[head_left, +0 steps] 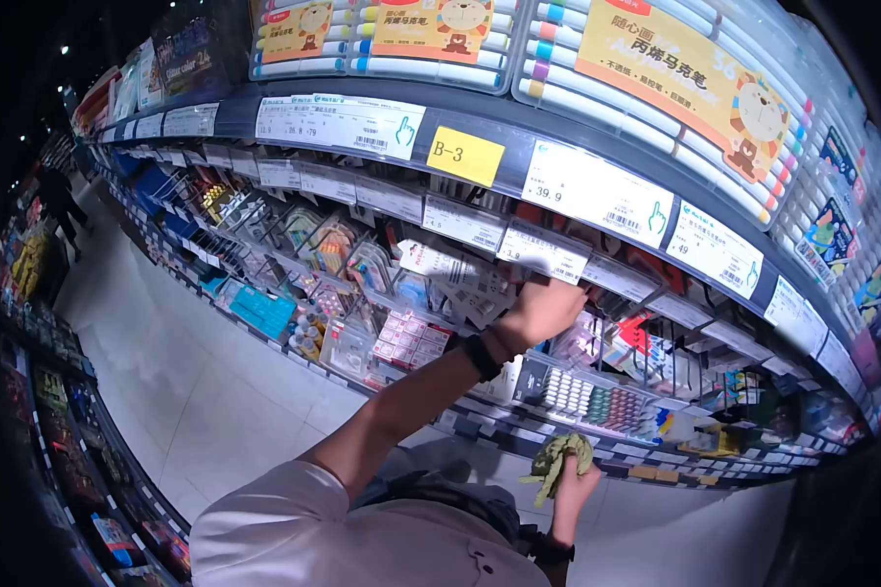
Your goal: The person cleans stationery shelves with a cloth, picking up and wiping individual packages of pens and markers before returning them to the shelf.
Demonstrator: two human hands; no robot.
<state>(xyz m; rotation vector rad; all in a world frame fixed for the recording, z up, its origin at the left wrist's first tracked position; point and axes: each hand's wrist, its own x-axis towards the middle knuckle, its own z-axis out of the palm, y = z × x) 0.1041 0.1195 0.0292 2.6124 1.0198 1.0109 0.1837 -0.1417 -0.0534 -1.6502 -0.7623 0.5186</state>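
My left hand (546, 308) reaches across to the shelf front, its fingers curled in at the lower edge of a white price label (543, 247) on a rail. A pale blur lies at the fingertips, and whatever they hold is hidden. Left of that hand hang cards with printed codes (475, 289). Low on the right, in front of my body, my right hand (578, 484) is closed around a crumpled green cloth (561, 462), part of which dangles below the fingers. Both wrists wear black bands.
Marker sets in clear cases (666, 83) stand on the top shelf, above a yellow B-3 label (467, 157). Below, hooks and bins hold small stationery, including pink-and-white boxes (411, 338). A pale tiled floor (206, 411) separates another display (83, 460). A person (61, 205) is far left.
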